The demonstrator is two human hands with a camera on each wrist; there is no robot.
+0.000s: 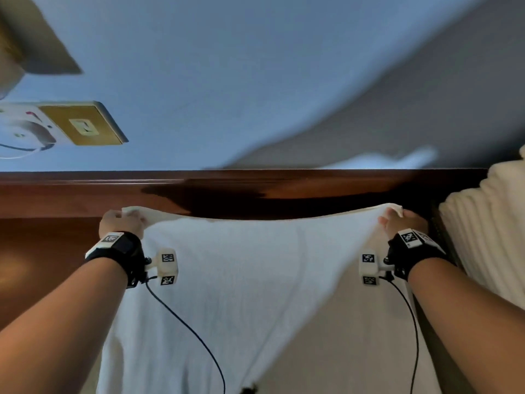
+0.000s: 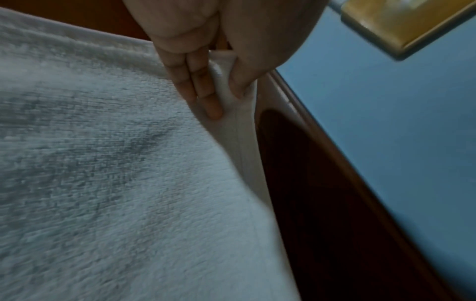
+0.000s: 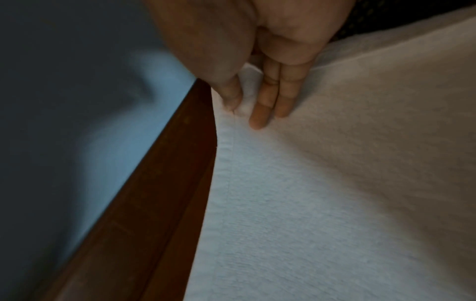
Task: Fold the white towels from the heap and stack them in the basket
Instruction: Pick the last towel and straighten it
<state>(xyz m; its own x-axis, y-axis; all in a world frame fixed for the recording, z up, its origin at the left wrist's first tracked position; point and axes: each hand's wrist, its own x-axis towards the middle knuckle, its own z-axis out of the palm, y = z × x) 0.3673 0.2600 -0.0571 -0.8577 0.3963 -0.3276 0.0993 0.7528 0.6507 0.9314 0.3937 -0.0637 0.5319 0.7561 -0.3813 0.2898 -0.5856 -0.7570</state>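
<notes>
White terry towel (image 1: 255,280) spread wide, top edge taut betw. both hands. L hand (image 1: 120,221) pinches one corner, thumb against fingers (image 2: 203,93); R hand (image 1: 404,220) pinches the other corner likewise. No legible writing; wrist tags carry coded squares only. Beyond fingertips: dark wood surface (image 1: 71,194), blue wall (image 1: 227,81), brass switch plate (image 1: 82,126). Ribbed white fabric (image 1: 488,223) just beside R hand.

White terry towel (image 1: 241,280), its looped pile rough and matt with a flat-woven hem, pinched in my left hand (image 1: 120,221) and right hand (image 1: 403,221) over a glossy dark-wood table (image 1: 71,194); brushed brass-look switch plate (image 1: 82,125) on matt blue wall (image 1: 227,81).
</notes>
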